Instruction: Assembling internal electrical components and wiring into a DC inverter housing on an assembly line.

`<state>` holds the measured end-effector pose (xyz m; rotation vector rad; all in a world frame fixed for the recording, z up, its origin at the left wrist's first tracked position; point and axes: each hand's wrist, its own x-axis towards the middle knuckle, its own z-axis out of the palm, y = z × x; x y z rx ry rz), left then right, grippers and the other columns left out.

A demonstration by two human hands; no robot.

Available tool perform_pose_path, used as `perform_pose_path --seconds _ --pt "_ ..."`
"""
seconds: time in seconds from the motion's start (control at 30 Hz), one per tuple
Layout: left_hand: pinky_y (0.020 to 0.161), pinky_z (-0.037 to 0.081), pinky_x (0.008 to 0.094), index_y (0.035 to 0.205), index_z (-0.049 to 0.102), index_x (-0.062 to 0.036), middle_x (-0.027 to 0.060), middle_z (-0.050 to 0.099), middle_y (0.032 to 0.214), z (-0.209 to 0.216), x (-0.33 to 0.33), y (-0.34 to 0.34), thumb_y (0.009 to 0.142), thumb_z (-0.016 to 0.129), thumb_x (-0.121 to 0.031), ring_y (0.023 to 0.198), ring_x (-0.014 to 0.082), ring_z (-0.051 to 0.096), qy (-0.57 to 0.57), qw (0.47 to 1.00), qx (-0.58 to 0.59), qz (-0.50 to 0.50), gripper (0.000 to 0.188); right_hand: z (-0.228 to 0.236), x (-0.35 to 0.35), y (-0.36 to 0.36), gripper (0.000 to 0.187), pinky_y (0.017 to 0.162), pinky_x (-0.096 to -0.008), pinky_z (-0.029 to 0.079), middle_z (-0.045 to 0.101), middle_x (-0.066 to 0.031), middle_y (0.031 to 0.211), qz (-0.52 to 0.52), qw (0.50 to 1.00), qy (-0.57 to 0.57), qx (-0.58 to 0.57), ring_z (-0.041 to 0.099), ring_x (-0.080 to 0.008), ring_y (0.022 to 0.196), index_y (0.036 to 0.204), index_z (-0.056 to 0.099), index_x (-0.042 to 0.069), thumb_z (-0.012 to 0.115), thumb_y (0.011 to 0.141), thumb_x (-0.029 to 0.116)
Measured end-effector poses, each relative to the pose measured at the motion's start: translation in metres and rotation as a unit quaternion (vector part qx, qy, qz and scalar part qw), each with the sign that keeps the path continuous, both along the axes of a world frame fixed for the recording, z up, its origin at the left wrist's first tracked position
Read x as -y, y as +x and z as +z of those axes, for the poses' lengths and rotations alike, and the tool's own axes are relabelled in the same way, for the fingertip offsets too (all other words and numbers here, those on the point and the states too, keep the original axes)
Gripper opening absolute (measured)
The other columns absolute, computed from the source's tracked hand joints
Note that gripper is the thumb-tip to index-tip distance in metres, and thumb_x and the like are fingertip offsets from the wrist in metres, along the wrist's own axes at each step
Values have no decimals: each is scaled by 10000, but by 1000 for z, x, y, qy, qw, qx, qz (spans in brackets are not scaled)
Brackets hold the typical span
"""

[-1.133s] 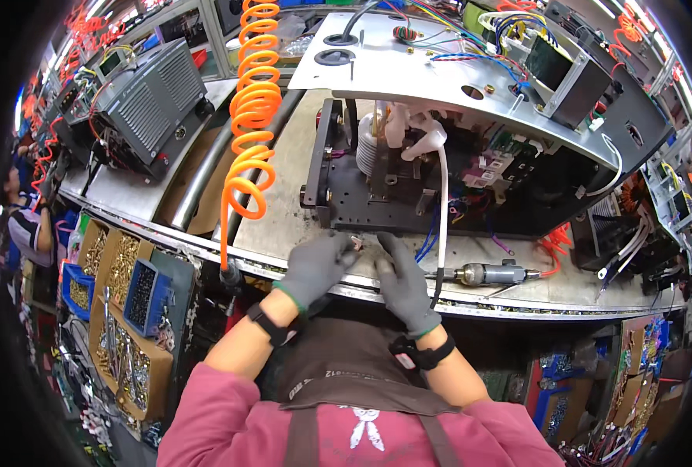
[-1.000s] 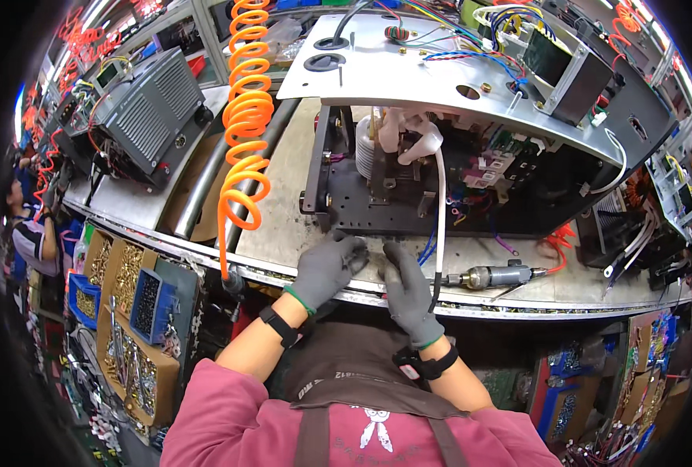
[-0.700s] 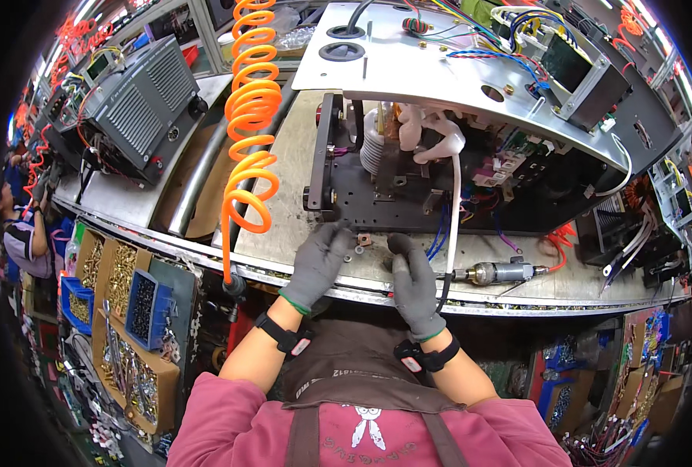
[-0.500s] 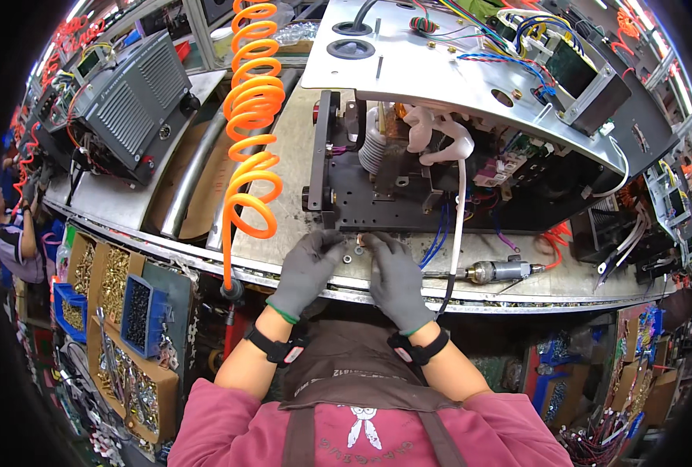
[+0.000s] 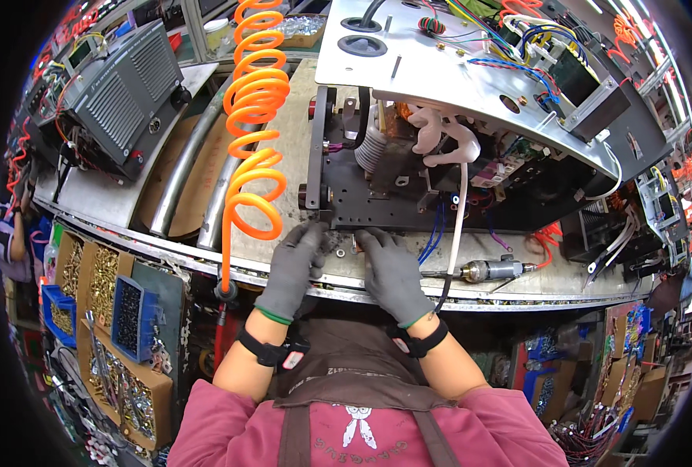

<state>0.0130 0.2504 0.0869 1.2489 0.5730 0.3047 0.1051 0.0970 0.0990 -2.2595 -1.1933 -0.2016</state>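
Both my hands wear grey gloves and rest at the front edge of a dark metal chassis (image 5: pixel 346 210). My left hand (image 5: pixel 290 268) has its fingers bent together at the chassis's lower left corner; whatever they hold is hidden. My right hand (image 5: pixel 392 268) is closed just to the right, its fingertips by the chassis edge and beside a small coppery piece (image 5: pixel 354 246). What it grips, if anything, is too small to make out. Between the hands a small ring, a washer or nut (image 5: pixel 340 253), lies on the metal bench top.
A coiled orange air hose (image 5: pixel 256 101) hangs left of the chassis. To the right lies a pneumatic screwdriver (image 5: pixel 486 270), behind a white cable (image 5: pixel 459 210). A silver panel (image 5: pixel 439 78) covers the chassis's upper part. Screw bins (image 5: pixel 137 311) stand lower left.
My left hand has shifted forward and slightly left toward the chassis corner. My right hand has moved a little left. One of the two loose rings between them no longer shows.
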Motion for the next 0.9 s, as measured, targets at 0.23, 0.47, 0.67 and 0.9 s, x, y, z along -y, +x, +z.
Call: perform_pose_path --seconds 0.23,0.47,0.67,0.9 --pt "817 541 332 1195 494 23 135 552 1103 16 7 -4 927 422 -88 980 245 592 -376 916 140 29 299 9 9 1 321 787 -403 484 603 -130 1071 22 999 25 -38 565 -337 979 1095 573 79 563 779 24" --pt "869 492 305 1218 493 -43 105 555 1126 18 53 23 938 427 -84 1011 199 570 -385 906 177 -2 290 30 7 -9 318 853 -372 443 593 -118 1083 -17 977 193 -83 550 -302 1004 1051 625 93 681 738 102" --pt "848 495 309 1198 504 -39 87 567 1063 25 61 44 946 435 -135 967 184 574 -367 916 147 -66 278 34 17 6 285 825 -382 452 624 -97 1029 -33 971 237 -5 564 -309 940 1023 640 103 667 740 107" --pt "773 514 297 1091 566 18 81 589 1029 52 55 68 889 520 -69 915 161 599 -109 983 135 -60 225 24 13 18 233 784 -362 473 623 -127 972 -87 931 319 -155 583 -302 894 1020 621 50 606 789 25"
